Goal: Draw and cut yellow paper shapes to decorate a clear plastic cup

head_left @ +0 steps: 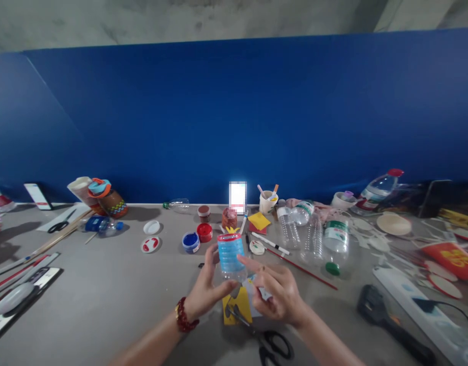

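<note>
A cut plastic bottle piece [231, 256], painted light blue with a red rim, is held upright above the table. My left hand [208, 287] grips it from the left, thumb low and fingers along its side. My right hand [275, 291] is at its right, index finger stretched out to the blue side and the other fingers curled; whether they hold something small is hidden. Below the hands lie yellow paper [237, 301] and black scissors [274, 345]. Behind the bottle piece are a red paint jar [204, 232] and a blue paint jar [190, 242].
Clear plastic bottles [337, 241], a long red brush [306, 269] and a white power strip [420, 305] lie right. A pen cup [268, 202] stands behind. Left are a blue-labelled bottle [100, 224], sticks, and small scissors [61, 222]. A blue partition [226, 122] borders the table.
</note>
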Demonstrator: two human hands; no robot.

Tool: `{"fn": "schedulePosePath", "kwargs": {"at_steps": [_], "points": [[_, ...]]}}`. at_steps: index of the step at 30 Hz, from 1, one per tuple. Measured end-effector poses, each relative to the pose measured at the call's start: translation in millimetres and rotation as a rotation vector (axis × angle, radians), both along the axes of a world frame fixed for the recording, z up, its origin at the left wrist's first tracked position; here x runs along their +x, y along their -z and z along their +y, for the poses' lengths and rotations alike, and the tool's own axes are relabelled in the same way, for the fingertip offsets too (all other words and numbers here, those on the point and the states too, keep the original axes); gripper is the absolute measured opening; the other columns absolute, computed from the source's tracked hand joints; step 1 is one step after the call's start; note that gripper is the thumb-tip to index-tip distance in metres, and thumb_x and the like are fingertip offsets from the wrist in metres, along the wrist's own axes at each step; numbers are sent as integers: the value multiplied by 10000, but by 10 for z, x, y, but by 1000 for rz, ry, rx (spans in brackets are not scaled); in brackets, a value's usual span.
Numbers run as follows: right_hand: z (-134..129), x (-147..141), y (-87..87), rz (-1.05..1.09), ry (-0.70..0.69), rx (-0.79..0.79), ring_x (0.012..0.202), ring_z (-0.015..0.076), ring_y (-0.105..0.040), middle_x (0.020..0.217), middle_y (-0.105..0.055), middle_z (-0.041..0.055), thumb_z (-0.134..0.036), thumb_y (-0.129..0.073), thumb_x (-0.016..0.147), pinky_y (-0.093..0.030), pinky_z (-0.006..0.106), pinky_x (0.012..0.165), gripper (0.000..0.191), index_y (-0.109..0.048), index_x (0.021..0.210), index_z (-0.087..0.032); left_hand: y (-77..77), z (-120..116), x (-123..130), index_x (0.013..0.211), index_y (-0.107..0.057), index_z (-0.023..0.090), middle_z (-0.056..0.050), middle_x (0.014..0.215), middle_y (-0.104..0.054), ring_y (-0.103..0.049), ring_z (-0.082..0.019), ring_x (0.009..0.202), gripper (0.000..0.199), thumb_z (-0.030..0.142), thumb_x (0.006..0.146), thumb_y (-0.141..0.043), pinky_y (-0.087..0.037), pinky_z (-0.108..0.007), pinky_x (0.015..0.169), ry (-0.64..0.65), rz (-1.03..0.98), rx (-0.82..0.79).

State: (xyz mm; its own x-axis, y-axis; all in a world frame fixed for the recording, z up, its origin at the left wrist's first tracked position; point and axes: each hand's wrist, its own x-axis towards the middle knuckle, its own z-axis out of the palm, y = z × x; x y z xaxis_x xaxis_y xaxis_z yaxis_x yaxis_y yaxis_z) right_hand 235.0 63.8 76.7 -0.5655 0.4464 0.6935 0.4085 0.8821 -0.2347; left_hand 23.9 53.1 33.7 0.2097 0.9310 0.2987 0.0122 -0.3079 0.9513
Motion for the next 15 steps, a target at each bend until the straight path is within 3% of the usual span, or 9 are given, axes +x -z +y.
{"fn": "schedulePosePath", "kwargs": {"at_steps": [4,9,15], "points": [[-17,9,2,-32,-6,-25,517,125,-578,977,-745,96,-103,-459,768,-448,255,521,176,-560,846,-225,-22,-10,6,1384,-288,266,-117,1407,-448,-459,-314,1281,713,354,807,-697,-408,-457,1053,63,-142,-84],[-53,-2,-41,46,-11,-29,502,104,-562,1133,-703,131,-105,-479,752,-452,262,539,124,-465,738,-228,-39,-32,0,1398,-304,280,-113,1416,-456,-443,-332,1304,773,374,763,-735,-400,-477,1061,140,-289,-170],[-96,-16,-125,59,-48,-74,533,112,-606,1120,-705,124,-83,-477,743,-425,255,522,160,-424,726,-233,8,-30,-22,1411,-336,318,-80,1489,-398,-393,-350,1346,795,423,735,-742,-355,-508,1089,200,-391,-244]]}}
